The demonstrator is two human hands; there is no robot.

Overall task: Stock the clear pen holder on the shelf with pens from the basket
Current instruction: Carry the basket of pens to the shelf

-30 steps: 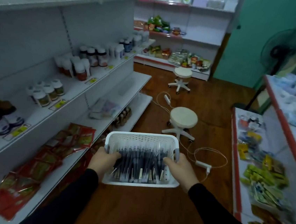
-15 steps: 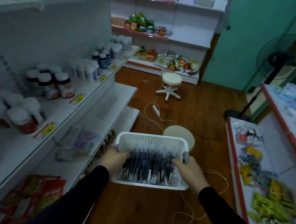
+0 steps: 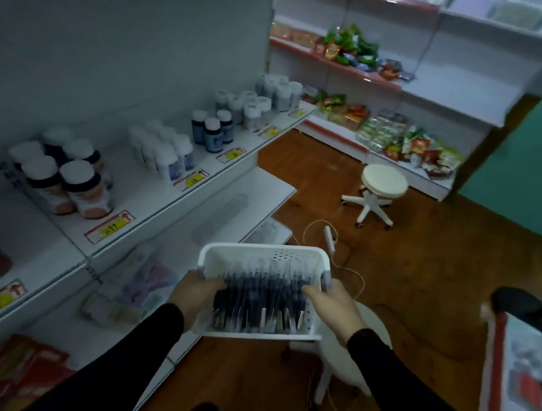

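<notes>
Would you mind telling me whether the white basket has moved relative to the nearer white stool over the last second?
Yes. The white basket has travelled forward: it now hangs over the nearer stool, which earlier stood well beyond it.

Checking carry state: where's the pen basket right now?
Head view, lower centre: the white basket of pens is held in the air by both hands, left hand and right hand, beside the left-side shelf, above a round stool.

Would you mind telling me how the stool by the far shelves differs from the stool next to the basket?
The far stool stands in open floor with its whole round seat and white star-shaped wheeled base showing; the near stool is largely hidden behind the white basket and the right hand, so only part of its seat and stem shows. The far stool looks smaller, being farther off. Both have pale round seats and white bases.
</notes>
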